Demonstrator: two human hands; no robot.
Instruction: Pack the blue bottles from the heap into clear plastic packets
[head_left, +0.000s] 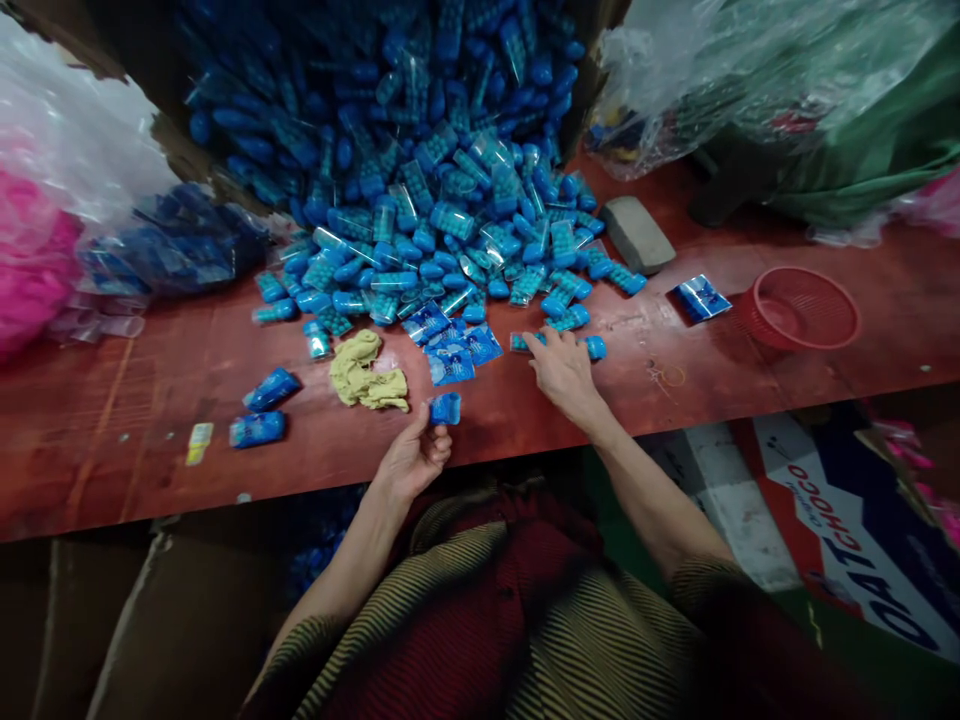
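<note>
Pinching a glossy blue plastic sleeve [445, 408], my left hand [415, 460] could crease it by squeezing. Remotely, I can't tell whether my right hand [566, 375] grips.

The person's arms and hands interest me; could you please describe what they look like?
The left hand and right hand are both bare, without gloves. The forearms are bare too, up to about the elbows, where dark sleeves with fine yellowish stripes begin.

There are two hands [568, 372], one red basket [806, 310], one grey block [637, 235], one cloth [364, 375], and uncountably many tubes [453, 222].
</note>
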